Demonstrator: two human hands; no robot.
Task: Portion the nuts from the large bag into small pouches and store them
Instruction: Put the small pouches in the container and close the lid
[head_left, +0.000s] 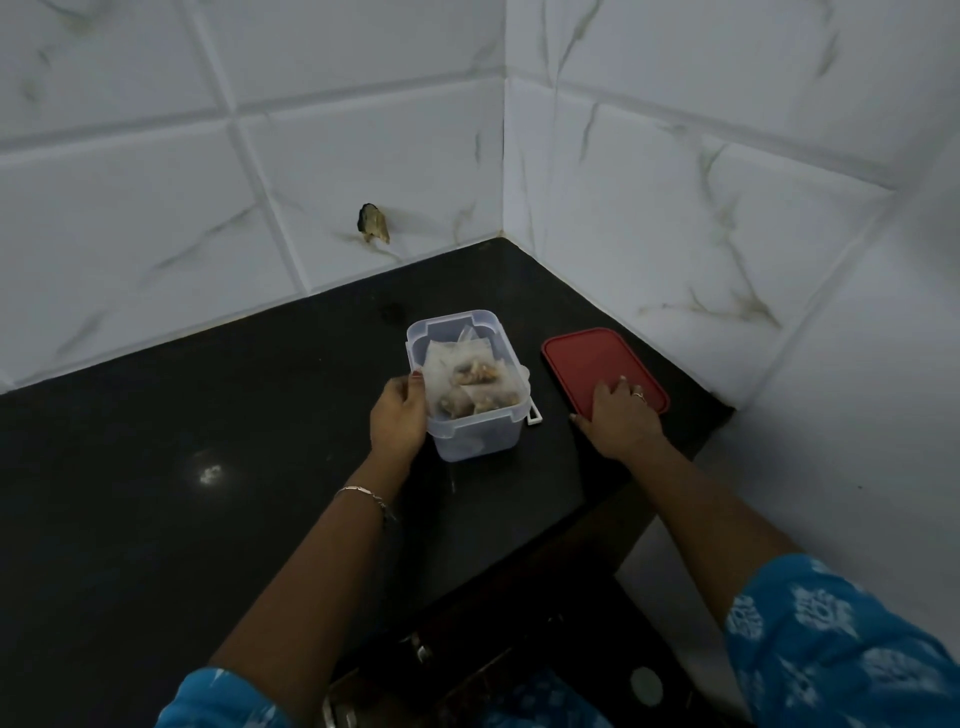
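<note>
A clear plastic container (480, 436) stands open on the black counter (156, 493). Inside it lie several small pouches of nuts (470, 382). My left hand (397, 418) is at the container's left side, its fingers curled around the wall and touching the edge of one pouch. The red lid (587, 358) lies flat on the counter to the right of the container. My right hand (621, 415) lies on the lid's near end, fingers spread over it and thumb at its near edge. No large bag is in view.
White marble-patterned tiled walls (675, 208) meet in a corner behind the counter. A dark hole (371, 221) breaks one tile on the left wall. The counter's right edge drops off near the lid. A drawer front (467, 649) shows below the counter edge.
</note>
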